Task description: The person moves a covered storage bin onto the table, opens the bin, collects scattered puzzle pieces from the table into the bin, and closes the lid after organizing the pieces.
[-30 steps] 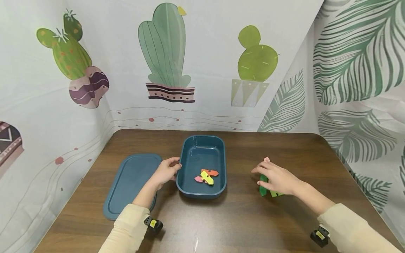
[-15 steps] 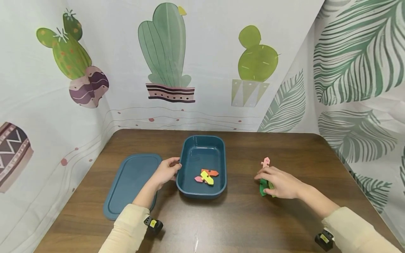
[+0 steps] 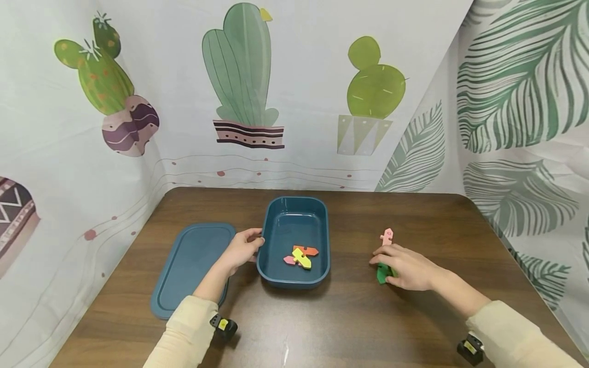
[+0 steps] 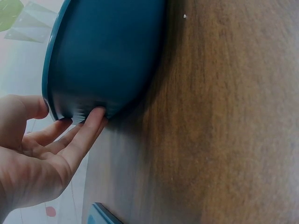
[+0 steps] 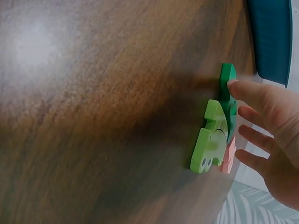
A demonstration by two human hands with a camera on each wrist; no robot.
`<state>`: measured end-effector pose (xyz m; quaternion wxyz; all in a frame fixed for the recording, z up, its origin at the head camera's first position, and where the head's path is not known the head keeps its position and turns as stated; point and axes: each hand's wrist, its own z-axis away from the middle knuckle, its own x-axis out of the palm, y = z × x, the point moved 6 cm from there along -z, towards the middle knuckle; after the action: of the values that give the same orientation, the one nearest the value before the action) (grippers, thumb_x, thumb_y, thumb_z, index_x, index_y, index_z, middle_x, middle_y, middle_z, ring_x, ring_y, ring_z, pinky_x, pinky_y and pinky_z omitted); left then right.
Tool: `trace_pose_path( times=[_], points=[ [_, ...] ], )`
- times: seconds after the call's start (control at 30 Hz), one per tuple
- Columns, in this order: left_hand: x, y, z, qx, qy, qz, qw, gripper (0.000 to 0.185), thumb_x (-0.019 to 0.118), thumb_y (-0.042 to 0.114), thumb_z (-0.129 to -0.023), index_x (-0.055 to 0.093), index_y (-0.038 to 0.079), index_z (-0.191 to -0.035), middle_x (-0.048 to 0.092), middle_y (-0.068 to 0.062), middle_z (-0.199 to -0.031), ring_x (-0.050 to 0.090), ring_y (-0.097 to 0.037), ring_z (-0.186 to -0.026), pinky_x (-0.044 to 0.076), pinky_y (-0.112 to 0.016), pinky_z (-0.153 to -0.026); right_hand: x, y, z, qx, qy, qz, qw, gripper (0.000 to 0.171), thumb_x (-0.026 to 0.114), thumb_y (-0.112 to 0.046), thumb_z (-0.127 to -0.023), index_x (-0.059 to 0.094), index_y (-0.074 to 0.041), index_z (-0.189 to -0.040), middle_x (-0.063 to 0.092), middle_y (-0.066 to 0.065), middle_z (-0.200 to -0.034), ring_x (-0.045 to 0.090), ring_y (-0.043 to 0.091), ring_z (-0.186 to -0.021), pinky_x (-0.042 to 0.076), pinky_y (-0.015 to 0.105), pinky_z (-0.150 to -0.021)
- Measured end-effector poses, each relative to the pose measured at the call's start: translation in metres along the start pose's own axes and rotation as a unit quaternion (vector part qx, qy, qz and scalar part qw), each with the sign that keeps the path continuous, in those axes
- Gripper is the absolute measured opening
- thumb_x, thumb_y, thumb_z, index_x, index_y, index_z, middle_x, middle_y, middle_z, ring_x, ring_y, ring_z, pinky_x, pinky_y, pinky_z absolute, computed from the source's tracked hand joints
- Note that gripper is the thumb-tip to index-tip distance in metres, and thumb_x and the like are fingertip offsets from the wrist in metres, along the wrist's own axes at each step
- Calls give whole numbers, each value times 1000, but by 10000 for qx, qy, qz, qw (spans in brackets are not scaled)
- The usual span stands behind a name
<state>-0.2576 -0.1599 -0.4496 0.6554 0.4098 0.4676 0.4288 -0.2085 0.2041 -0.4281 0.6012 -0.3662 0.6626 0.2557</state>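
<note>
My left hand [image 3: 244, 249] holds the left wall of a dark blue rectangular container [image 3: 328, 230], thumb at the rim and fingers against the outer side. Inside it lie an orange piece [image 3: 312, 251], a yellow piece [image 3: 301, 259] and a pink piece [image 3: 289, 260], all notched and flat. On the right, my right hand [image 3: 407, 264] pinches a dark green notched toy piece [image 5: 227, 74], its thumb on the near face. Beside that lies a light green piece [image 5: 212, 140] with printed eyes, mostly hidden by the hand in the head view. A pale pink piece [image 3: 388, 235] lies just beyond.
A flat blue lid [image 3: 193, 266] lies on the brown wooden table [image 3: 331, 327], left of the container and partly under the left forearm. Printed cloth [image 3: 303, 92] with cactus and leaf pictures hangs behind the table and along its sides.
My right hand has drawn slightly back and closed in on the dark green piece, uncovering more of the pale pink one and hiding the light green one. My left hand has stayed at the container.
</note>
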Motion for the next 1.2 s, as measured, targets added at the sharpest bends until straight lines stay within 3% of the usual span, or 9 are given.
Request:
trace_pose_path(
  times=[0.23,0.67,0.83,0.93,1.07,1.2],
  points=[
    [0,0,0,-4,17,-32,10000,43,50,12,-92,44,1,-133,57,-20,-117,63,-26,-89,56,-38,-67,5,1,-3,143,-91,-164,9997,34,76,-17,-73,63,-14,-104,58,1,-107,55,20,-100,49,39,-83],
    [0,1,1,-3,-3,-42,10000,43,49,12,-93,43,0,-134,57,-20,-117,63,-25,-90,56,-38,-68,8,1,-14,19,469,-23,9989,27,77,-11,-71,63,-17,-94,56,-4,-93,53,13,-86,50,31,-72],
    [0,1,1,-5,-7,-40,10000,44,50,12,-92,43,0,-134,56,-21,-118,63,-25,-89,56,-38,-68,9,0,-20,91,498,97,9987,24,76,-14,-73,62,-16,-93,55,-2,-91,54,17,-85,48,43,-88],
    [0,1,1,-5,-16,-21,10000,44,50,12,-92,43,0,-134,56,-21,-117,63,-25,-90,56,-38,-68,10,0,-22,171,459,211,9986,23,75,-17,-75,62,-16,-93,55,-3,-89,53,17,-83,50,40,-82],
    [0,1,1,0,-37,-5,10000,44,50,12,-92,43,0,-134,56,-21,-118,63,-26,-90,56,-38,-68,11,-1,-26,319,412,366,9980,20,73,-21,-77,61,-17,-93,53,-4,-87,51,15,-80,47,27,-62],
    [0,1,1,-1,-35,19,10000,43,50,12,-92,43,0,-133,56,-21,-118,63,-27,-91,56,-38,-68,11,-1,-29,471,416,486,9968,19,71,-25,-78,61,-16,-93,53,-4,-87,52,15,-78,47,26,-59]
  ],
)
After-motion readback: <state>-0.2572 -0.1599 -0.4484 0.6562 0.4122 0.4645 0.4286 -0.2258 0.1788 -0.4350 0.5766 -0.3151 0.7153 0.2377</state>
